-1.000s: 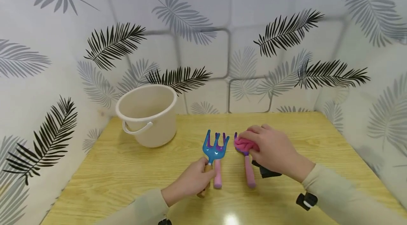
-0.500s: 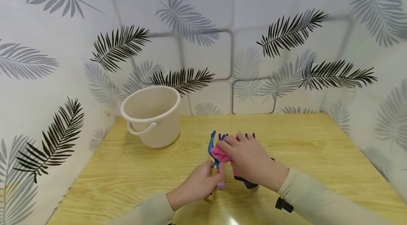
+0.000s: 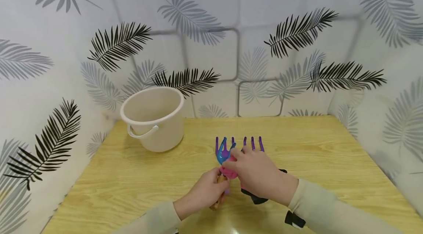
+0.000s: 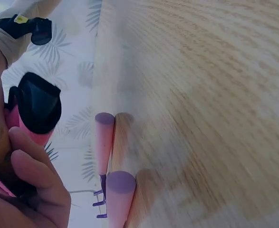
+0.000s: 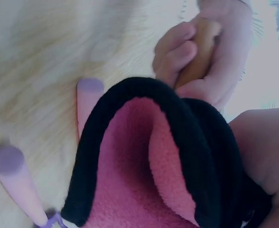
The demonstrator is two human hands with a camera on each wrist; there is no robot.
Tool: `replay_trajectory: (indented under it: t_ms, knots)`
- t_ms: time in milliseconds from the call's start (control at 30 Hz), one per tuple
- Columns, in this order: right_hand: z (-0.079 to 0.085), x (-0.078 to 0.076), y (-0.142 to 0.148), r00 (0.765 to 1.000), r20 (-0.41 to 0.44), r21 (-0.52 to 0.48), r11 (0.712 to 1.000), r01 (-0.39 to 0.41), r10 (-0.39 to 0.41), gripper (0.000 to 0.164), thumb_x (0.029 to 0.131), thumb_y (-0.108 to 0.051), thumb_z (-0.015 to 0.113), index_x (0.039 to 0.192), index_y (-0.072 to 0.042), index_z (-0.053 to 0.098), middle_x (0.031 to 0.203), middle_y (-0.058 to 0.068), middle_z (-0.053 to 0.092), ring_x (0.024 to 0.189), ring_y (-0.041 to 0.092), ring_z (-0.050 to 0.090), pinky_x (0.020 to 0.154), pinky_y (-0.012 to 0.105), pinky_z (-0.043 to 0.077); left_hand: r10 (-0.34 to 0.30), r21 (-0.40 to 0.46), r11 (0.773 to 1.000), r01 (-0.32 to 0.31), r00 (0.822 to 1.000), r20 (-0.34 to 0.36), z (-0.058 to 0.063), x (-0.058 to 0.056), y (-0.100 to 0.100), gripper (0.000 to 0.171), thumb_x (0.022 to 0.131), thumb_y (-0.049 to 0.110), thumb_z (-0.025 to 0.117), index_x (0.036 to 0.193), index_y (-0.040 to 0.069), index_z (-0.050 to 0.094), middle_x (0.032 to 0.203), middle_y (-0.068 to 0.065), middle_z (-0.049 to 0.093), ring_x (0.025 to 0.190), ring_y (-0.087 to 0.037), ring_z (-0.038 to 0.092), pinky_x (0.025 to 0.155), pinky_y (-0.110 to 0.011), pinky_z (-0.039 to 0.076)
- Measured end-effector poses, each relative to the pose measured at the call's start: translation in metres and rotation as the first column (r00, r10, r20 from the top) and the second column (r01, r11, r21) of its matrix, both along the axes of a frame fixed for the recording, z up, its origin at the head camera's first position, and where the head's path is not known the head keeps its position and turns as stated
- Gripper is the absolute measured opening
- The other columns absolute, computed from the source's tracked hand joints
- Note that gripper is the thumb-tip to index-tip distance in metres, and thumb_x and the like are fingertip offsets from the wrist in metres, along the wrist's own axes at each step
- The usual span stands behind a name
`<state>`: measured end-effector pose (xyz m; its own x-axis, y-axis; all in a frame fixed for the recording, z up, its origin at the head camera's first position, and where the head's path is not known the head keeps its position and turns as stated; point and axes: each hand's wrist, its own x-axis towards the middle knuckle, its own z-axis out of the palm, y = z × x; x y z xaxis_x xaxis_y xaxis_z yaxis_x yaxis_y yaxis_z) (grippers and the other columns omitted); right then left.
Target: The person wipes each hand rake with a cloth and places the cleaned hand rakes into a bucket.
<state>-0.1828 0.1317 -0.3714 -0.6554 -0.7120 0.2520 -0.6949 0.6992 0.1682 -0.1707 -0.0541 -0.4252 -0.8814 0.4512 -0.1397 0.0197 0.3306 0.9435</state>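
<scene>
My left hand (image 3: 203, 190) grips the wooden handle (image 5: 201, 54) of a blue hand fork (image 3: 222, 157), its tines pointing away. In my right hand (image 3: 259, 173) is a pink cloth (image 3: 229, 172) with black edging, pressed against the fork's neck just above the left hand. The right wrist view shows the cloth's folded pink inside (image 5: 125, 142) close up. Two purple garden forks with pink handles lie side by side on the table. The right one's tines (image 3: 252, 143) stick out beyond my right hand; the other lies under the blue fork. Their handle ends (image 4: 104, 140) show in the left wrist view.
A cream bucket (image 3: 168, 133) with a white handle stands at the back left of the wooden table (image 3: 132, 182). Leaf-patterned sheeting (image 3: 211, 61) rises behind and along both sides of the table.
My right hand has moved left with the cloth, from above the right purple fork onto the blue fork, then slid down toward its neck. The left hand keeps its grip and has barely shifted.
</scene>
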Motion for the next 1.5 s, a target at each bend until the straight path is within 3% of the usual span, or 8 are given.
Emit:
replay_trajectory:
  t_ms: [100,300,600,833,1033,1133,1300,1500]
  knots:
    - [0.0,-0.001,-0.001,0.998,-0.059,0.02,1.0,0.019,-0.018,0.039,0.075,-0.011,0.081,0.109,-0.028,0.076,0.114,0.006,0.067,0.083,0.028,0.06,0.053,0.034,0.055,-0.006,0.024,1.0,0.006,1.0,-0.007,0.002,0.001,0.001,0.012,0.098,0.011,0.053,0.105,0.001,0.054,0.062,-0.004,0.056,0.042,-0.01,0.047,0.037,-0.019,0.038]
    - [-0.006,-0.005,0.001,0.982,-0.182,0.115,0.991,0.063,-0.041,0.023,0.084,-0.015,0.078,0.103,-0.028,0.075,0.106,0.006,0.063,0.085,0.031,0.061,0.069,0.043,0.059,0.022,0.048,0.999,-0.021,1.0,-0.003,0.002,0.006,0.004,0.008,0.094,0.011,0.056,0.094,0.003,0.053,0.061,-0.001,0.054,0.044,-0.009,0.046,0.038,-0.018,0.037]
    - [-0.005,0.003,0.0,0.974,-0.215,0.023,0.998,-0.06,0.064,0.028,0.08,-0.006,0.075,0.097,-0.027,0.073,0.108,0.005,0.066,0.09,0.029,0.059,0.066,0.039,0.055,0.035,0.048,0.998,-0.034,0.999,-0.019,0.001,0.006,0.004,0.008,0.09,0.008,0.057,0.095,0.003,0.053,0.06,-0.001,0.054,0.043,-0.009,0.045,0.038,-0.018,0.035]
    - [-0.009,-0.005,0.004,0.974,-0.226,0.028,0.999,0.018,-0.012,0.022,0.081,-0.014,0.08,0.099,-0.025,0.074,0.104,0.006,0.064,0.094,0.035,0.063,0.082,0.049,0.059,0.051,0.067,0.997,-0.05,0.999,-0.018,0.004,0.008,0.003,0.013,0.093,0.011,0.057,0.099,0.0,0.053,0.064,-0.001,0.055,0.048,-0.009,0.048,0.04,-0.018,0.038]
    - [-0.016,-0.005,0.01,0.964,-0.255,0.033,0.996,0.084,-0.073,0.028,0.08,-0.016,0.084,0.105,-0.021,0.073,0.111,0.009,0.063,0.097,0.035,0.06,0.077,0.045,0.06,0.102,0.119,0.987,-0.106,0.994,0.039,0.005,0.012,0.0,0.025,0.099,0.016,0.054,0.111,-0.005,0.051,0.064,-0.001,0.055,0.045,-0.009,0.045,0.038,-0.019,0.034]
    - [-0.018,-0.003,0.01,0.967,-0.245,-0.038,0.997,0.061,-0.069,0.038,0.073,-0.01,0.085,0.107,-0.023,0.073,0.109,0.008,0.063,0.092,0.032,0.061,0.071,0.042,0.061,0.11,0.124,0.986,-0.115,0.993,0.041,0.005,0.012,-0.001,0.025,0.097,0.014,0.054,0.112,-0.006,0.05,0.063,-0.001,0.054,0.044,-0.009,0.044,0.037,-0.019,0.033]
    - [-0.018,-0.001,0.009,0.969,-0.245,-0.116,0.993,-0.021,-0.008,0.047,0.067,-0.004,0.083,0.109,-0.023,0.073,0.11,0.01,0.063,0.092,0.036,0.065,0.075,0.048,0.062,0.084,0.159,0.983,-0.094,0.994,0.068,0.005,0.012,-0.002,0.025,0.097,0.012,0.052,0.113,-0.006,0.049,0.062,-0.001,0.054,0.043,-0.008,0.042,0.037,-0.018,0.032]
    - [-0.021,-0.006,0.014,0.966,-0.248,-0.047,0.997,0.064,-0.074,0.037,0.075,-0.009,0.085,0.108,-0.021,0.072,0.114,0.009,0.061,0.096,0.033,0.059,0.074,0.042,0.06,0.06,0.214,0.973,-0.09,0.988,0.145,0.006,0.014,-0.002,0.023,0.098,0.014,0.051,0.111,-0.006,0.049,0.061,-0.001,0.053,0.042,-0.008,0.038,0.037,-0.018,0.029]
